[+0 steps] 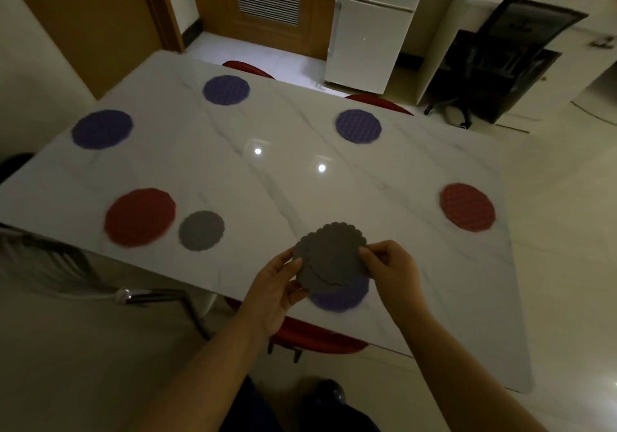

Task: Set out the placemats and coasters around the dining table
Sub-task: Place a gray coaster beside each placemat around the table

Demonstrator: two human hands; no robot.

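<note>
Both hands hold a small stack of grey scalloped coasters (330,256) above the near edge of the white marble table (300,171). My left hand (278,284) grips the stack's left side and my right hand (389,264) pinches its right edge. Partly hidden under the stack lies a purple placemat (340,298). One grey coaster (201,230) lies beside a red placemat (140,217) at the near left. Another red placemat (466,207) sits at the right. Three purple placemats (102,128) (226,90) (358,126) lie along the far side and left end.
Red chairs are tucked in at the far side (248,68) (379,104) and a red seat (314,334) sits under the near edge. A metal-framed chair (50,264) stands at the left. A white fridge (370,24) and a black office chair (494,64) stand behind the table.
</note>
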